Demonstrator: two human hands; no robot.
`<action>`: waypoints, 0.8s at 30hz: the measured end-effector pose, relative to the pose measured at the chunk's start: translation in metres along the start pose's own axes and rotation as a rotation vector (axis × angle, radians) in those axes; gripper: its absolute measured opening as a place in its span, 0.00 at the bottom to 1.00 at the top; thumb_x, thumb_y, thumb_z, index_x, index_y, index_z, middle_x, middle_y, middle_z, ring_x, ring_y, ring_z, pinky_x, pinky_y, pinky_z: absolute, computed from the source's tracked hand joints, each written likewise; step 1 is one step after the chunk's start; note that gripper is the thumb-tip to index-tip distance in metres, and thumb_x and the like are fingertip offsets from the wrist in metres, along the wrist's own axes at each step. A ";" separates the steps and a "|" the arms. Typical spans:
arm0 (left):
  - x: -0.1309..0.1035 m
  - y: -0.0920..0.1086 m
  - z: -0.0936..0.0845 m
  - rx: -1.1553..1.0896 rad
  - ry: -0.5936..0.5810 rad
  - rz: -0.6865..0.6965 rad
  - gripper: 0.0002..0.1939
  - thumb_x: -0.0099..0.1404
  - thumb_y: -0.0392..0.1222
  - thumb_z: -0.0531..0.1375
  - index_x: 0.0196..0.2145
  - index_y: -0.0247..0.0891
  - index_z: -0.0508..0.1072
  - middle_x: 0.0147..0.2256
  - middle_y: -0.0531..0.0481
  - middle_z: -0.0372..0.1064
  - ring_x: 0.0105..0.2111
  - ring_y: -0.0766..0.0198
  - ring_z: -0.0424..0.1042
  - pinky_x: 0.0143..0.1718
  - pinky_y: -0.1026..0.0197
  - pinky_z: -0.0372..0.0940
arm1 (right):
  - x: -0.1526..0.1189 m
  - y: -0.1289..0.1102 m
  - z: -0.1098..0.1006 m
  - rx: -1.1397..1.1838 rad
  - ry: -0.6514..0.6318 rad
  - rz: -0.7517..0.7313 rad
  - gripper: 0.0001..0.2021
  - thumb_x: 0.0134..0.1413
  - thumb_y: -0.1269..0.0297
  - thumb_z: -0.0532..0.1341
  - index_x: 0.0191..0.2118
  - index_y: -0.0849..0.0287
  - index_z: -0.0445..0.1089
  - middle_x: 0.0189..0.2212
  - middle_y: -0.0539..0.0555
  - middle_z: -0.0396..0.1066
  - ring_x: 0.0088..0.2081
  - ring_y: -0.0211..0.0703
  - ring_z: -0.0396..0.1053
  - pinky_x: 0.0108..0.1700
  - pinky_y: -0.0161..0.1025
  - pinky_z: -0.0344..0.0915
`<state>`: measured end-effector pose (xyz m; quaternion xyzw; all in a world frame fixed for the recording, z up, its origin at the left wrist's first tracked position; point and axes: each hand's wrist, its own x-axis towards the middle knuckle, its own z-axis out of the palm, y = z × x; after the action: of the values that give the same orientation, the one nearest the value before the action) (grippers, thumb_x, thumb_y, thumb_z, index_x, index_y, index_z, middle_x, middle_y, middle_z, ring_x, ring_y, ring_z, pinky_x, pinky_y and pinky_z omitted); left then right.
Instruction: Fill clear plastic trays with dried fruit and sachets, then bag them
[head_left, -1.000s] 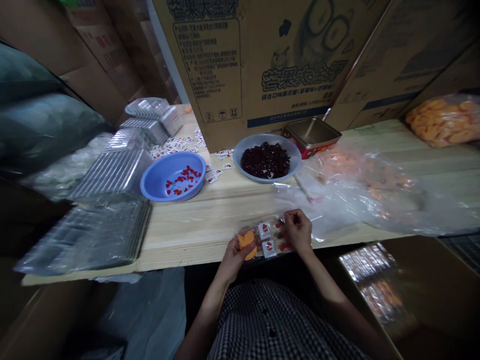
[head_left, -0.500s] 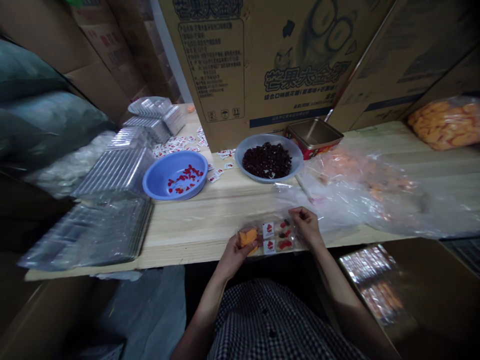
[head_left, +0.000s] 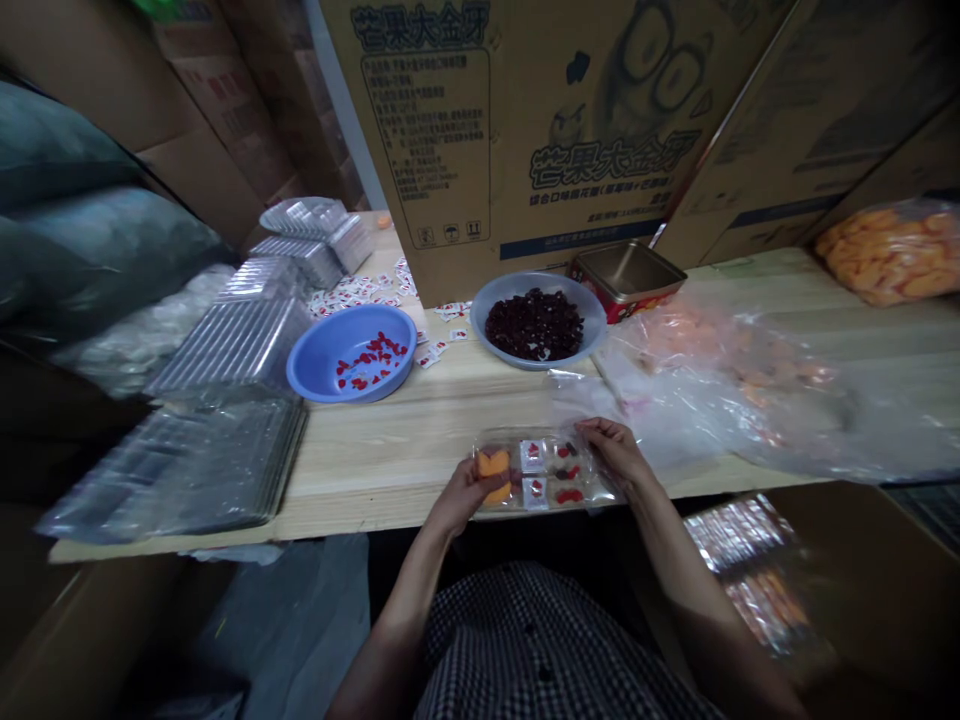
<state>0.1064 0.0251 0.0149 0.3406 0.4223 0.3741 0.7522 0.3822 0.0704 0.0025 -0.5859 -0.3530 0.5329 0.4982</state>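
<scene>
Close to the table's front edge I hold a clear plastic tray between both hands. Its compartments hold orange pieces at the left, white printed sachets in the middle, and small red and dark pieces at the right. My left hand is closed on the left end, its thumb over the orange pieces. Clear plastic film extends past the right end of the tray. My right hand pinches this film at the upper right corner; its fingertips are partly hidden.
Beyond the tray stand a blue basin with red pieces and a translucent bowl with dark pieces. Stacked clear trays fill the left side. A red tin, plastic bags and a large carton are behind; an open box sits lower right.
The tray has tipped a little flatter toward the table and shifted slightly left. My right hand has moved slightly down, and more film shows beside it. Both hands keep their hold.
</scene>
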 end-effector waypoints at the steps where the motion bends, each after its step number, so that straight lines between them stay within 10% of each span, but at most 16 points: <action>1: 0.000 0.000 0.000 -0.003 -0.012 -0.007 0.24 0.52 0.46 0.73 0.44 0.34 0.74 0.40 0.42 0.79 0.38 0.56 0.78 0.46 0.56 0.68 | 0.000 0.000 0.000 -0.007 -0.003 0.006 0.18 0.33 0.51 0.74 0.28 0.60 0.75 0.22 0.50 0.71 0.22 0.34 0.60 0.26 0.33 0.55; 6: 0.001 0.004 -0.001 0.022 -0.039 0.012 0.23 0.54 0.45 0.71 0.45 0.34 0.75 0.39 0.43 0.79 0.37 0.57 0.78 0.44 0.58 0.68 | -0.003 -0.004 0.003 -0.099 0.026 -0.066 0.16 0.39 0.52 0.71 0.29 0.60 0.73 0.20 0.48 0.66 0.23 0.35 0.57 0.26 0.35 0.54; 12: -0.002 0.008 0.008 0.013 0.103 0.042 0.22 0.50 0.43 0.73 0.41 0.34 0.75 0.35 0.47 0.78 0.32 0.61 0.76 0.38 0.61 0.68 | -0.028 -0.008 0.021 -0.656 -0.005 -0.593 0.10 0.60 0.60 0.57 0.30 0.57 0.69 0.29 0.52 0.67 0.31 0.41 0.63 0.36 0.38 0.60; 24: -0.016 -0.026 0.042 -0.207 0.231 0.018 0.26 0.50 0.48 0.73 0.42 0.34 0.71 0.37 0.42 0.79 0.30 0.58 0.79 0.33 0.59 0.72 | -0.067 0.015 0.006 -1.136 0.119 -0.612 0.05 0.63 0.65 0.52 0.36 0.56 0.64 0.33 0.56 0.66 0.37 0.49 0.65 0.40 0.42 0.61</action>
<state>0.1449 -0.0098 0.0164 0.2199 0.4621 0.4590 0.7262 0.3624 0.0041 0.0065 -0.6596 -0.7028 0.0637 0.2587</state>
